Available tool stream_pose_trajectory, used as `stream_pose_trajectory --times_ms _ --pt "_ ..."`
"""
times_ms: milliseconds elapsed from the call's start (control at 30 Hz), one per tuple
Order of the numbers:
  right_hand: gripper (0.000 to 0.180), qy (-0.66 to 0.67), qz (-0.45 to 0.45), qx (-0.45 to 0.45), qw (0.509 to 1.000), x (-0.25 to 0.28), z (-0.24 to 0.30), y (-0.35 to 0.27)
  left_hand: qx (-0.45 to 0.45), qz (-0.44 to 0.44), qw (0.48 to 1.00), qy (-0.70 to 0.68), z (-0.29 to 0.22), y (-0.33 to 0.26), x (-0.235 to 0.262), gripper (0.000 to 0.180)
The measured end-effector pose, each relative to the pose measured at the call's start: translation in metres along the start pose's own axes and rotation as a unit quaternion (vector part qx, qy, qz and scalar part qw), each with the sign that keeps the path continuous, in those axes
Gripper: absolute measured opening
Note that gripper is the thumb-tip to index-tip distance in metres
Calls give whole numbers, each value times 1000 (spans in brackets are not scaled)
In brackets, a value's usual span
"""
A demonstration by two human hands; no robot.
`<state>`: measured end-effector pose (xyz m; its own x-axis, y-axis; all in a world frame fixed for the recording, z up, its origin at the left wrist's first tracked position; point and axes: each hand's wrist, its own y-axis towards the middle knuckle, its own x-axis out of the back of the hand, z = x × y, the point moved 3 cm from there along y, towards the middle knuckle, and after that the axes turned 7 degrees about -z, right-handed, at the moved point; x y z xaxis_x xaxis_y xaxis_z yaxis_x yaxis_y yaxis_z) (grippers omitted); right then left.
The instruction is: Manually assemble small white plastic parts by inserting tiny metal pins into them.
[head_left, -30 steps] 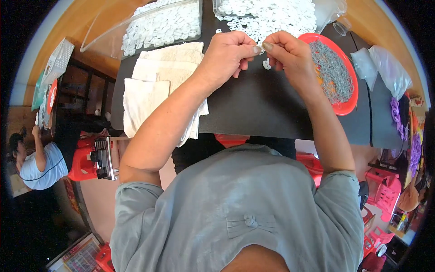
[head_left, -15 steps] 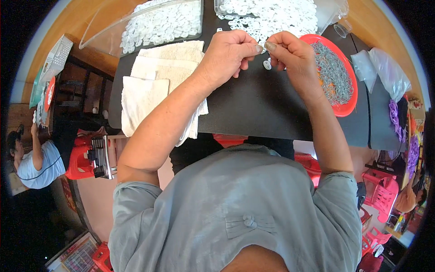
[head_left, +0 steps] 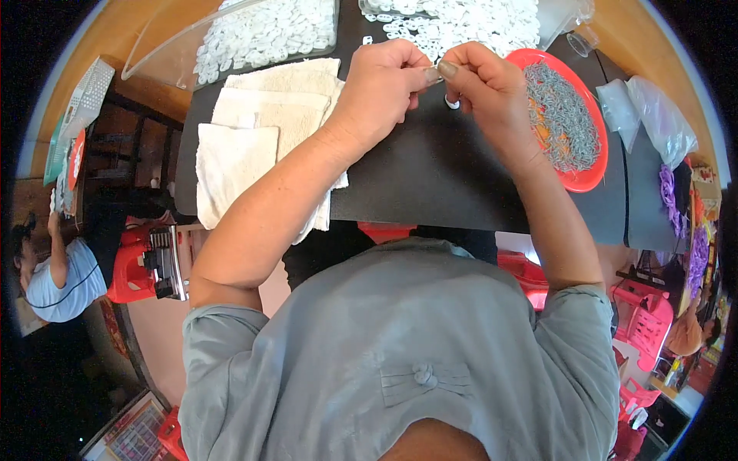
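Note:
My left hand (head_left: 384,86) and my right hand (head_left: 488,86) meet over the far part of the dark table, thumbs and forefingers pinched tip to tip. Whatever sits between the fingertips is tiny and mostly hidden; only a pale speck shows. Just under my right hand's curled fingers is a small white plastic piece (head_left: 452,102), and I cannot tell whether it lies on the table or is held. Beyond both hands spreads a heap of white oval plastic pieces (head_left: 484,27). Right of my right hand stands a red oval tray (head_left: 600,142) with many thin grey metal pieces (head_left: 565,115).
Folded cream towels (head_left: 238,157) lie left of my left arm, before a clear bin (head_left: 265,42) of white pieces. Clear plastic bags (head_left: 661,123) and a clear cup (head_left: 582,42) are at the right. Another person (head_left: 68,280) sits far left; red stools (head_left: 132,265) stand around.
The view has shifted slightly, and both pinched hands have moved a little up and to the left, still fingertip to fingertip. The white piece under my right hand looks partly more covered.

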<state>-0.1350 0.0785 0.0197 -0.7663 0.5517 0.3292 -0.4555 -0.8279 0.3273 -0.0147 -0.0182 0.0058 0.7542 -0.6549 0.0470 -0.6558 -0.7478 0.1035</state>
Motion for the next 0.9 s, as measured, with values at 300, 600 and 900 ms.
stream_pose_trajectory --times_ms 300,600,900 --pt "11 -12 -25 11 1000 2 -3 -1 43 5 998 -49 0 5 2 12" --pt "11 -118 -46 95 987 6 -5 1 49 29 998 -37 -2 4 0 12" --pt "10 -127 -44 86 987 -4 -12 1 51 9 998 -40 3 2 -1 10"
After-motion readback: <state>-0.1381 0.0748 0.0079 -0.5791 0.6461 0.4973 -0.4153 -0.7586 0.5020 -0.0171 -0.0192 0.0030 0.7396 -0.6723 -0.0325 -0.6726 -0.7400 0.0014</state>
